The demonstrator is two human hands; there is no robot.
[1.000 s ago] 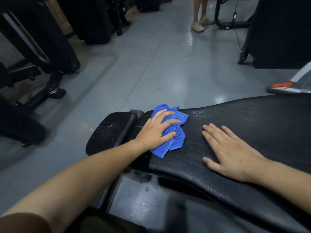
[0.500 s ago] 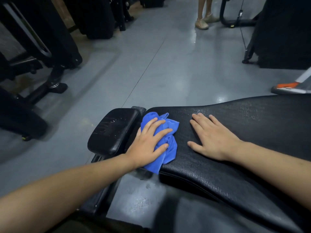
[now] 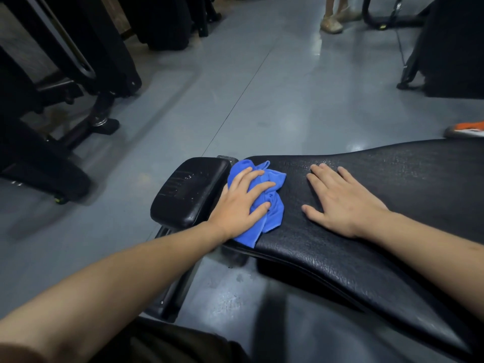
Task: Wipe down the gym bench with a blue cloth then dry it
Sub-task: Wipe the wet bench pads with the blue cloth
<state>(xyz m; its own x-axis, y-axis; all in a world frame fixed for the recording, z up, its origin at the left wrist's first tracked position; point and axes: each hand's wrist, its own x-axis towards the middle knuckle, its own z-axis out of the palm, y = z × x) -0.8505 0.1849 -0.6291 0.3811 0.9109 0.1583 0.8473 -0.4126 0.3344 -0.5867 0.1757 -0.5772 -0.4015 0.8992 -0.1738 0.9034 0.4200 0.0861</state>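
Two hands on the black padded gym bench [image 3: 366,260], both palm down. Left hand [image 3: 242,205] lies on the blue cloth [image 3: 272,205], fingers spread and nearly straight, pressing the bunched fabric flat against the bench's narrow end. The cloth sits at the gap between the long pad and the small separate black pad [image 3: 188,191] just to its left; one corner hangs over the near edge of the long pad. Right hand [image 3: 343,203] rests flat on the bare vinyl just beside the cloth, fingers straight and slightly fanned, thumb out toward the near edge, holding nothing.

Fine droplets or a wet sheen show on the vinyl beyond the right fingertips, and a few specks on the small pad. Wet marks also on the grey floor [image 3: 262,100] beneath the bench end.

Surroundings: dark gym machine frames [image 3: 86,74] at upper left, blurred. Another person's feet in pale shoes [image 3: 331,23] at the top of the view. An orange and white object [image 3: 468,128] on the floor at the right edge, partly cut off; cannot tell what it is.
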